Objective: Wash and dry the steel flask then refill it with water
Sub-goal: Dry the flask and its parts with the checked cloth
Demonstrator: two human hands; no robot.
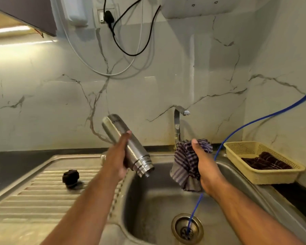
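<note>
My left hand (117,159) grips the steel flask (136,153) around its middle, over the left edge of the sink. The flask is tilted with its open threaded mouth pointing down and to the right, its base up and to the left. My right hand (204,162) is closed on a bunched striped cloth (185,165), held above the basin just right of the flask's mouth, apart from it. The flask's black cap (70,178) lies on the ribbed drainboard to the left.
The tap (177,124) stands behind the sink (154,206), with no water running. A blue hose (240,127) comes from the right wall into the drain (187,228). A yellow basket (262,175) with a dark cloth sits at the right. Cables hang on the marble wall.
</note>
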